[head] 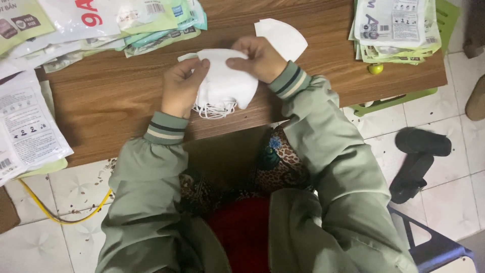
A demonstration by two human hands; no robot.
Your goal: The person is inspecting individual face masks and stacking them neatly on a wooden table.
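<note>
While both hands work above the counter: the scene centres on a small stack of white masks (225, 81), the landmark for all places below.
Masks: plain white, folded flat with a curved edge, several layered together; thin white ear loops (214, 108) hang in a tangle from the lower edge, over the wooden counter (111, 96).
Left hand (182, 86): at the stack's left edge, fingers closed on it, thumb on top.
Right hand (257, 58): at the stack's upper right, fingers pinched on the top layer.
Single mask (285, 35): white, same curved shape, lying flat on the counter just beyond the stack, behind the right hand.
Packets left (101, 25): printed pouches heaped far left of the stack.
Packets right (394, 30): a neater pile well to the right.
Sleeves (323, 131): grey-green, striped cuffs, below the stack.
</note>
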